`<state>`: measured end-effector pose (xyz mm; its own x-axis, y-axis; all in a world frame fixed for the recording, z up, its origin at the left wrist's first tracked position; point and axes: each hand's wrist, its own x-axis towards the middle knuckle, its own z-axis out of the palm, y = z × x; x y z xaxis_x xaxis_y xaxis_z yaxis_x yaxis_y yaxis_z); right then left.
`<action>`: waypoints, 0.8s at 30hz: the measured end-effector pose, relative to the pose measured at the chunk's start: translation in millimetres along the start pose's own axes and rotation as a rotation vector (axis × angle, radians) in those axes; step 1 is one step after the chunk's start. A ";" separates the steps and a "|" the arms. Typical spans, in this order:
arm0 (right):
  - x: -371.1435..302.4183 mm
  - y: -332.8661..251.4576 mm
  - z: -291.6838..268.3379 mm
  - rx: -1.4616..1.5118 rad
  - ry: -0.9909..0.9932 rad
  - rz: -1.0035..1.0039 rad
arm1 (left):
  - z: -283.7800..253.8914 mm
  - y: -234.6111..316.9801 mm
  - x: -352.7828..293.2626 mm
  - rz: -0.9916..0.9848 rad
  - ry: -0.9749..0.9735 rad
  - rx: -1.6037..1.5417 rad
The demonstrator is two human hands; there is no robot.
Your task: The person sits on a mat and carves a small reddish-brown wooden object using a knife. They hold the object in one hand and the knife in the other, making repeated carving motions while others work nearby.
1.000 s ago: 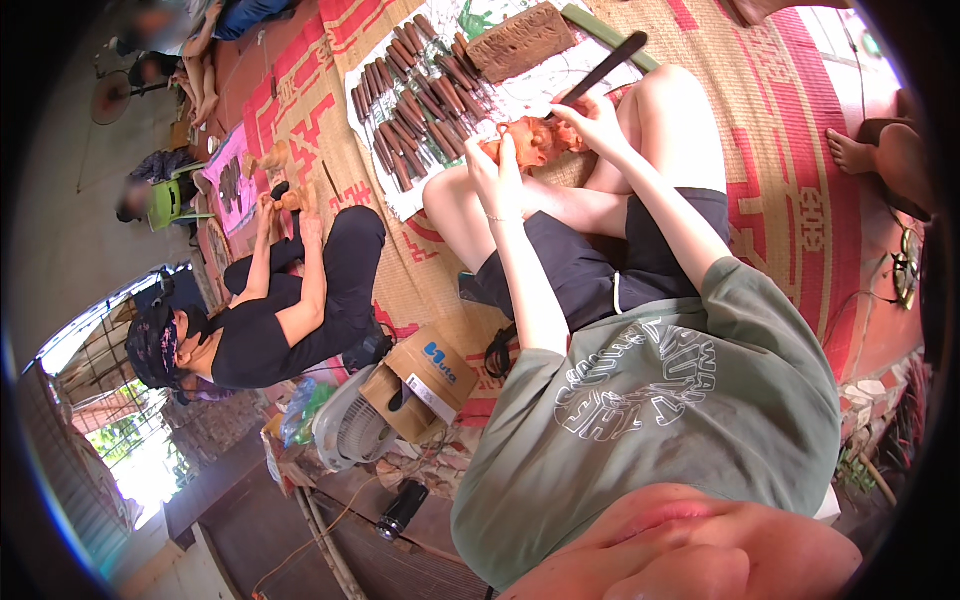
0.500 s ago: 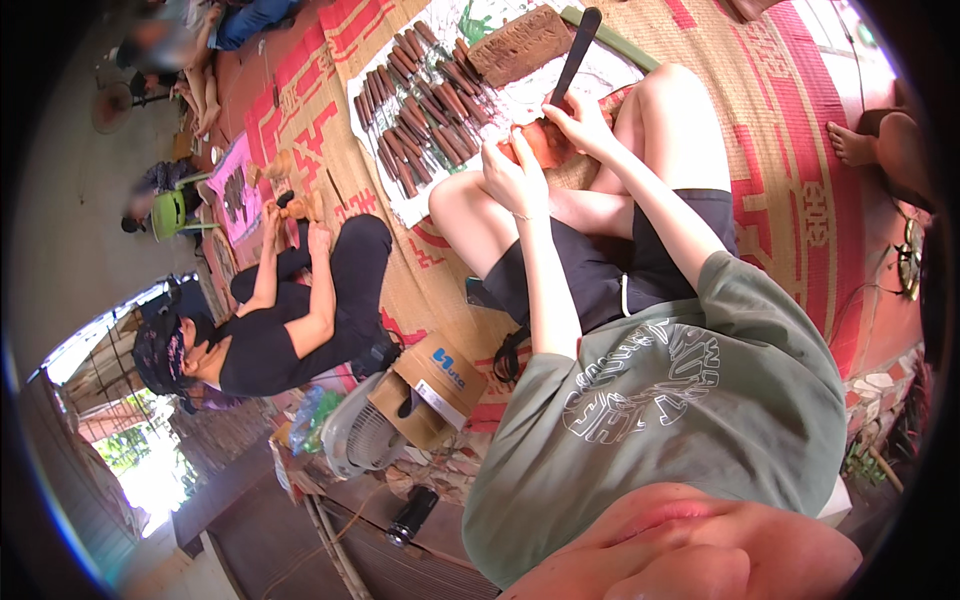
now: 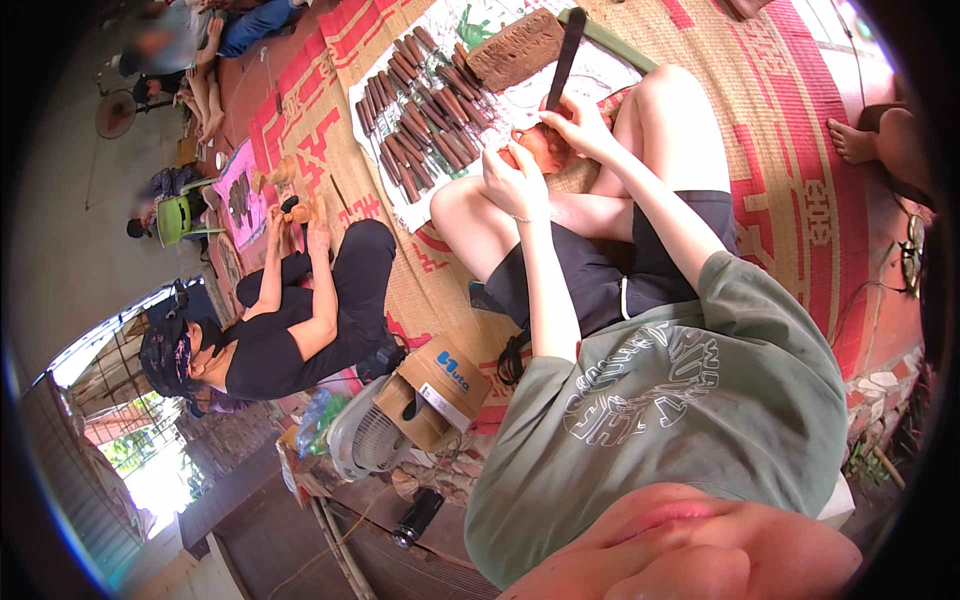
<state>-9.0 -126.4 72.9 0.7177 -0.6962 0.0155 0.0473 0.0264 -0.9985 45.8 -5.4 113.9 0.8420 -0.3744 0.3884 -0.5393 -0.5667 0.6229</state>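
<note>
My left hand (image 3: 516, 182) is closed around the left side of an orange-brown carved wooden piece (image 3: 545, 150), held above my crossed legs. My right hand (image 3: 580, 128) grips a long, dark, flat tool with a rounded end (image 3: 568, 58), which sticks up and away from me. Its lower part is hidden by my fingers, at the far right of the carving. Just beyond my hands, several wooden-handled carving tools (image 3: 432, 112) lie in rows on a white cloth (image 3: 408, 212). A rough brown block (image 3: 516, 50) rests at the cloth's far side.
A red and tan woven mat (image 3: 780, 130) lies under me. To my left sits a co-worker in black (image 3: 290, 340), handling a carved piece. Nearer are a cardboard box (image 3: 440, 390), a grey fan (image 3: 365, 435) and a black flask (image 3: 418, 515). Another person's foot (image 3: 850, 142) shows at right.
The dark tool has tilted more upright and shifted slightly left, with my right hand moving a little. More of the carving shows between my hands. My left hand stays around it.
</note>
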 end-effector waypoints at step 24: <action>16.1 34.6 -8.6 0.189 -0.098 0.051 | 1.9 -0.5 -3.5 0.026 0.010 0.015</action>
<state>-1.8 -142.9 38.1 0.7863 -0.6175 -0.0205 0.1322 0.2006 -0.9707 43.1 -5.2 111.0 0.8275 -0.3823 0.4112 -0.5614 -0.5680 0.6019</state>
